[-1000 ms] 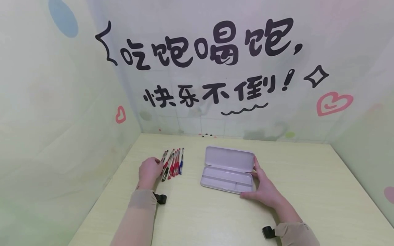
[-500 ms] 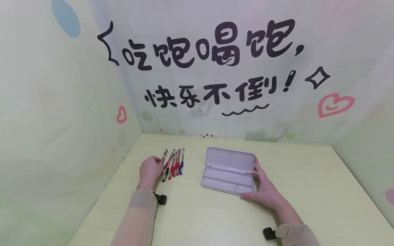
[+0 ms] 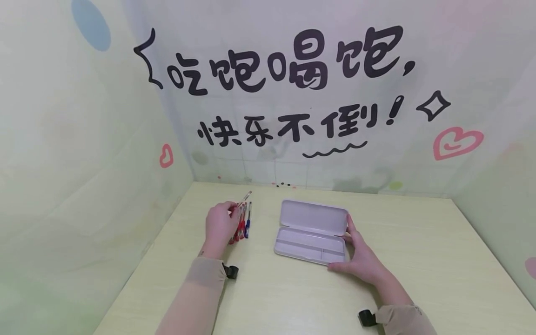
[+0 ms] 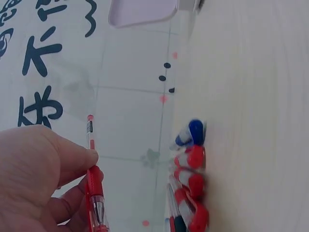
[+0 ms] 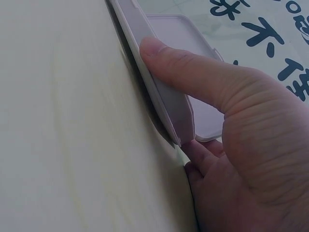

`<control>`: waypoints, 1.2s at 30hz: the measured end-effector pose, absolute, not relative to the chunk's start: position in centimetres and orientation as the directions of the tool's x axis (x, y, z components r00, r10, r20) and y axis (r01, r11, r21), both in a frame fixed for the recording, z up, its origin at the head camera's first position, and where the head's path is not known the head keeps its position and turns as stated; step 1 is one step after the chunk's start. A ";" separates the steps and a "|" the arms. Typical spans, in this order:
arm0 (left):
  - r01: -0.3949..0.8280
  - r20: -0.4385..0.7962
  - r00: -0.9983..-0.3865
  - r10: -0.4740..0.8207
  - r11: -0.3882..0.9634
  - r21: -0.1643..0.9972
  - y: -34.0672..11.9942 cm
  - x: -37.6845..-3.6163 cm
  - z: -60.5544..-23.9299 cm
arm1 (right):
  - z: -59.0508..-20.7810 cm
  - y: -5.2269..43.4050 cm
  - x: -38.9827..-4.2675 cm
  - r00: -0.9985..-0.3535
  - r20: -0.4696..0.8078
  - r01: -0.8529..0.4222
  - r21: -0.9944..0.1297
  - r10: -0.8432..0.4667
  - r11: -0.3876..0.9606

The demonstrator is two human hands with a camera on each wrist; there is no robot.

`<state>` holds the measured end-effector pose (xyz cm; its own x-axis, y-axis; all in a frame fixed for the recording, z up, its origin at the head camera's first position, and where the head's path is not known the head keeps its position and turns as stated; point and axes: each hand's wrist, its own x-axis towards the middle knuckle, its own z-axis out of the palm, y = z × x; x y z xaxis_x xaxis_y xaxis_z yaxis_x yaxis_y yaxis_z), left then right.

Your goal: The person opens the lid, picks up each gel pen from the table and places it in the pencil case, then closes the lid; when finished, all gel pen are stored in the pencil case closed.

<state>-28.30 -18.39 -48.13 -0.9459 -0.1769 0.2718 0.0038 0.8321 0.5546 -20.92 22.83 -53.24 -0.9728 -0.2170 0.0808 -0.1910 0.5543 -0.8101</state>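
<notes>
The left hand (image 3: pixel 219 225) pinches one red pen (image 4: pixel 93 181) between thumb and fingers, lifted off the table (image 3: pixel 293 298) above the other pens (image 3: pixel 243 223). The right hand (image 3: pixel 362 258) rests, fingers fairly straight, against the right end of the open case (image 3: pixel 311 231) (thumb on its near corner). The table is pale wood; the walls (image 3: pixel 83 139) carry lettering and hearts. One case; about five pens lie in a row, the exact count unclear.

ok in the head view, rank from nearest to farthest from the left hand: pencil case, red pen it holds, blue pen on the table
1. red pen, pinched in the left hand.
2. blue pen, on the table just right of it.
3. pencil case, farther right, open, by the right hand.
</notes>
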 end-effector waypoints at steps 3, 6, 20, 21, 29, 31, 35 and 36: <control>0.074 0.318 -0.941 -0.113 0.849 0.523 -16.5 -27.9 -47.5 | -53.1 22.9 -20.8 -0.974 0.077 -0.185 -0.814 -0.214 0.550; 0.131 0.343 -0.938 -0.046 0.870 0.476 -14.6 -27.4 -47.3 | -53.0 23.0 -20.7 -0.974 0.075 -0.182 -0.819 -0.213 0.545; 0.333 0.314 -0.922 0.228 0.881 0.337 -7.9 -25.3 -48.5 | -53.2 23.0 -20.7 -0.971 0.087 -0.197 -0.819 -0.222 0.538; 0.346 0.310 -0.919 0.245 0.877 0.333 -7.6 -25.2 -48.5 | -53.2 22.9 -20.8 -0.971 0.088 -0.198 -0.819 -0.224 0.538; 0.455 0.242 -0.888 0.392 0.826 0.332 -6.1 -24.3 -48.9 | -53.2 22.8 -20.9 -0.966 0.096 -0.213 -0.816 -0.238 0.538; 0.475 0.224 -0.879 0.422 0.816 0.330 -5.9 -24.2 -49.1 | -53.1 22.8 -20.9 -0.965 0.103 -0.222 -0.813 -0.243 0.539; 0.504 0.203 -0.864 0.462 0.809 0.303 -5.7 -24.1 -49.6 | -53.2 22.8 -20.9 -0.961 0.116 -0.238 -0.809 -0.251 0.537; 0.509 0.197 -0.861 0.470 0.809 0.295 -5.6 -24.1 -49.7 | -53.2 22.8 -20.9 -0.960 0.117 -0.240 -0.808 -0.253 0.538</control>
<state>-24.06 -5.63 -49.71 -0.8606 0.4698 0.1967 0.5089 0.8089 0.2945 -20.90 22.79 -53.19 -0.9604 -0.2530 0.1169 -0.2401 0.5381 -0.8080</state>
